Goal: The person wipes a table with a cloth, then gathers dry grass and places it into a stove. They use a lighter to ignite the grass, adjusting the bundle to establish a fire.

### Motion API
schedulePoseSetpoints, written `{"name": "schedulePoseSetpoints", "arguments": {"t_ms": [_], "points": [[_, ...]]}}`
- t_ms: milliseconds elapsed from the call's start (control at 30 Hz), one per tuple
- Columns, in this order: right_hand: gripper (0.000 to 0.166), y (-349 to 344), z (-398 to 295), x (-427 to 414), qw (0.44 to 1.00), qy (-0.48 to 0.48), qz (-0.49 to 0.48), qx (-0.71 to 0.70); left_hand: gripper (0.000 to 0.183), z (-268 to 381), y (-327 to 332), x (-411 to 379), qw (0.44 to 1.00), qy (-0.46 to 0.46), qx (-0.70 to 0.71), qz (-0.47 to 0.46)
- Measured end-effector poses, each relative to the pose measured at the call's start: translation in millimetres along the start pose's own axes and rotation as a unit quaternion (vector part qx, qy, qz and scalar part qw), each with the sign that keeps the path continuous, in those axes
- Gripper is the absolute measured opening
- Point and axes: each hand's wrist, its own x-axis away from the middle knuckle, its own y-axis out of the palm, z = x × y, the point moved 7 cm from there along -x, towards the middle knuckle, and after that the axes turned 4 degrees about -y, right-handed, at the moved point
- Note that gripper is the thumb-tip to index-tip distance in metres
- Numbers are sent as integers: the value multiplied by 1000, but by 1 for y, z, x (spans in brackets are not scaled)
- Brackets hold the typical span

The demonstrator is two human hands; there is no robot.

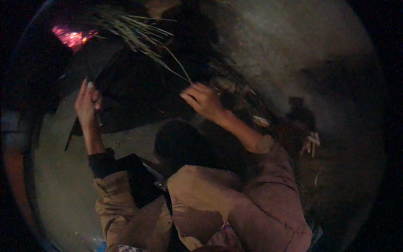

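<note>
My right hand [204, 102] pinches the thin ends of a couple of pale, dry stalks. They run up and left into a loose bundle of long stalks [133, 34], which fans out over a dark area. My left hand [87, 102] is raised on the left, its fingers pointing away from me and partly bent. A thin dark rod [71, 134] slants behind its wrist. Blur and poor light hide whether the fingers grip it. Beyond the left hand, pink-orange embers [73, 37] glow at the upper left.
Light is very low. Broken pale pieces [260, 120] lie right of my right forearm, by a dark sloping edge. A dark upright object [302, 115] stands farther right. Pale ground [63, 176] shows at lower left. My bent knee [189, 176] is close below.
</note>
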Motion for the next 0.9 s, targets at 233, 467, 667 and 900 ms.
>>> {"name": "schedulePoseSetpoints", "arguments": {"t_ms": [233,467,667,900], "points": [[21,-100,104,404,846,514,-131,46,54,16,22,18,998,23,-49,-23],[20,-141,73,538,673,708,-179,122,50,10,30,18,999,30,-40,-21],[19,-108,109,494,693,698,-137,114,50,4,18,3,996,25,-81,3],[18,-88,158,437,699,693,-113,138,51,-3,21,-4,996,-1,-84,17]]}}
